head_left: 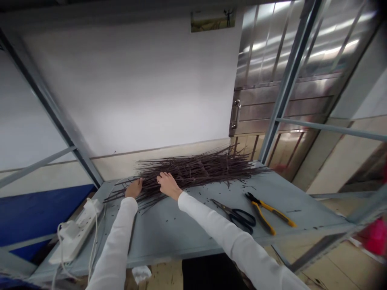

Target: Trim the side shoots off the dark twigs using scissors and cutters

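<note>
**Both hands on the stick heap, tools lying idle**

Head view, the only one. Nearest the camera: the white left sleeve and right sleeve, both reaching forward over the grey metal worktop.

Left hand: open, palm down on the near ends of the heap, not clamped. Right hand: fingers curled over the stems, just beside the left hand but apart from it (cannot tell if it is pinching any).

The thin dark sticks lie in one wide, low heap across the back of the worktop, against the wall, their ends sticking out on both sides. Progress as far as visible: no tied bundle, and no separate sorted pile. Stems cross around the middle of the heap (woven or just overlapping, cannot tell). Small dark bits are scattered over the worktop.

Right of the hands, untouched: black-handled scissors and yellow-handled pliers, lying just beside each other. Left front corner: white power strip with its cable. Behind: stainless steel door.
</note>
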Demonstrator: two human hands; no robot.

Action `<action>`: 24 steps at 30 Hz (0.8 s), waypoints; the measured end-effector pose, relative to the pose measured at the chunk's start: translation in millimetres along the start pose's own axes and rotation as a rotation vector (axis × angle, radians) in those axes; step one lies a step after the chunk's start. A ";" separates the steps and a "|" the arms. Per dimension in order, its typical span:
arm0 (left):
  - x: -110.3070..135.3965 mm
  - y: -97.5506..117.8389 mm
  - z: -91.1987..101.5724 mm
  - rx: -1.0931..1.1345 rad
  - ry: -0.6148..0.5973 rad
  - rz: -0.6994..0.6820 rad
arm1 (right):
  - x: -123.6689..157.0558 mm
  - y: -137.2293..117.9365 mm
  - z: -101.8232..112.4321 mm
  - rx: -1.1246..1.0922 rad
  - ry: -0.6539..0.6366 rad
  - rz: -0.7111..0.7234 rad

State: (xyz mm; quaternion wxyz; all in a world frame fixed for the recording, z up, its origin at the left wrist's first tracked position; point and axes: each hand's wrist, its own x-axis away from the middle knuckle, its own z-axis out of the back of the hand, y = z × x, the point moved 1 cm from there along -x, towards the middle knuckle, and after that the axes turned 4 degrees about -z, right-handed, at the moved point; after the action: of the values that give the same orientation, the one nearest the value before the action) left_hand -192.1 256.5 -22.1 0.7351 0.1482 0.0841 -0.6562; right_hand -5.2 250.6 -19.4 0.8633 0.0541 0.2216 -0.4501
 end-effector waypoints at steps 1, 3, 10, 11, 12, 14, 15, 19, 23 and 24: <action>-0.1 -0.3 3.9 0.004 0.023 0.004 | -0.4 1.3 1.3 -0.019 0.010 -0.019; 0.6 1.1 14.8 0.021 0.109 -0.001 | -3.3 3.9 5.5 -0.061 0.038 -0.047; 24.4 20.1 72.0 0.110 0.626 0.025 | -25.5 20.5 49.5 -0.246 0.201 -0.092; 30.0 22.6 76.3 0.141 0.708 0.031 | -28.4 24.4 58.0 -0.272 0.228 -0.093; 35.1 24.9 78.2 0.185 0.784 0.025 | -30.9 28.5 66.4 -0.297 0.254 -0.092; 41.9 29.6 74.2 0.238 0.825 -0.009 | -34.7 37.3 81.6 -0.345 0.301 -0.083; 43.2 32.5 68.6 0.247 0.794 -0.036 | -35.9 41.5 88.1 -0.366 0.321 -0.077; 38.8 48.7 30.7 0.207 0.524 -0.188 | -37.3 54.0 108.2 -0.439 0.386 -0.057; 35.1 61.3 -13.6 0.158 0.264 -0.271 | -37.9 60.9 131.1 -0.488 0.476 -0.053; 35.1 62.1 -23.5 0.150 0.202 -0.270 | -38.6 63.1 139.5 -0.496 0.504 -0.054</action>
State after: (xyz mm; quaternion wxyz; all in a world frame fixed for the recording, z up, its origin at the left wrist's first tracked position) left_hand -124.7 237.1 -48.7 0.6150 0.2552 0.1274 -0.7352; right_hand 72.7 275.9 115.5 0.7562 -0.0536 0.5316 -0.3778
